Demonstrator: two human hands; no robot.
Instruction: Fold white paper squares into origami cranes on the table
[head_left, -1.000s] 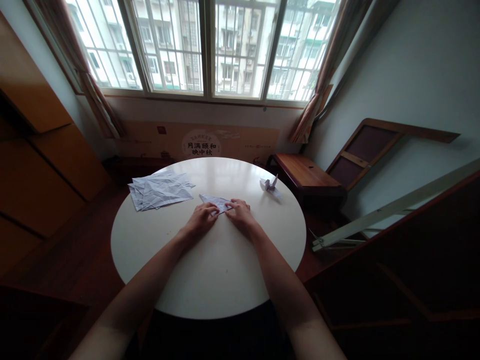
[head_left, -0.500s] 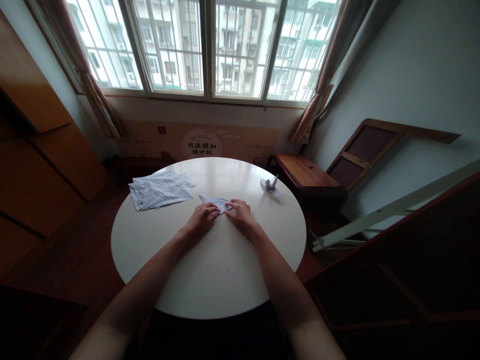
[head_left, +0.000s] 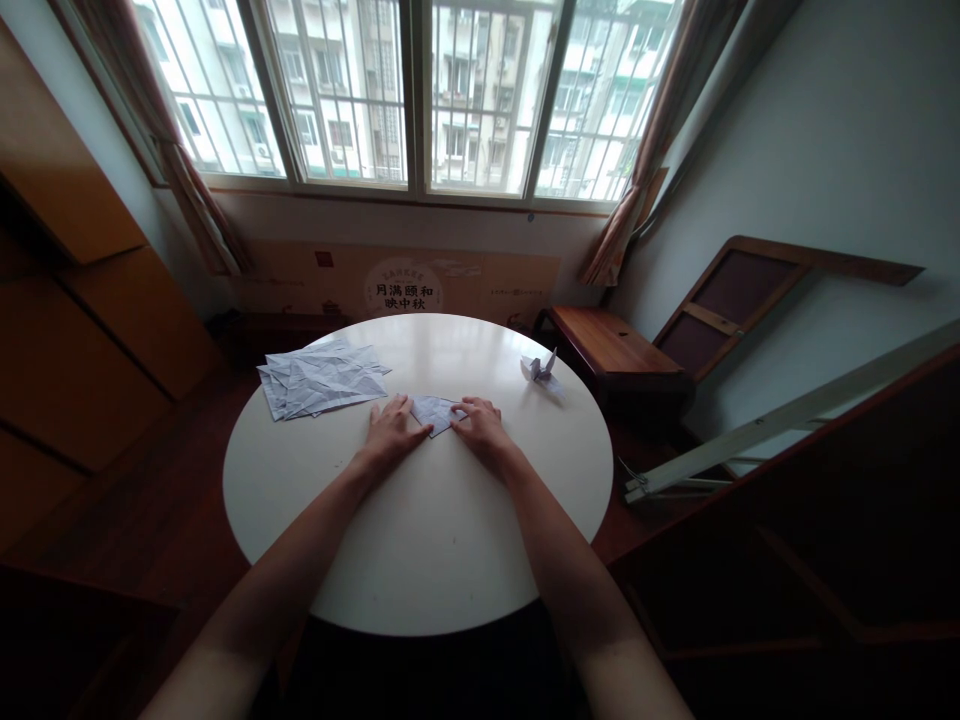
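Note:
A creased piece of folded paper (head_left: 436, 414), pale with a bluish tint, lies on the white round table (head_left: 420, 540) between my hands. At its left side, my left hand (head_left: 391, 432) rests with thumb and fingers spread, the thumb touching the paper's near edge and the fingers over its left end. My right hand (head_left: 480, 426) has its fingers bent and closed on the paper's right end, hiding that corner. Farther off to the right stands a folded paper crane (head_left: 541, 370).
A pile of creased paper sheets (head_left: 322, 382) lies on the table's left. Beyond the table's right edge are a low wooden stool or table (head_left: 619, 340) and a wooden frame (head_left: 739, 300) against the wall. A printed board (head_left: 465, 275) stands below the window.
My left hand has opened from its bent-finger hold and shifted slightly left, its thumb spread from the fingers. More of the paper shows between the hands. My right hand has hardly moved.

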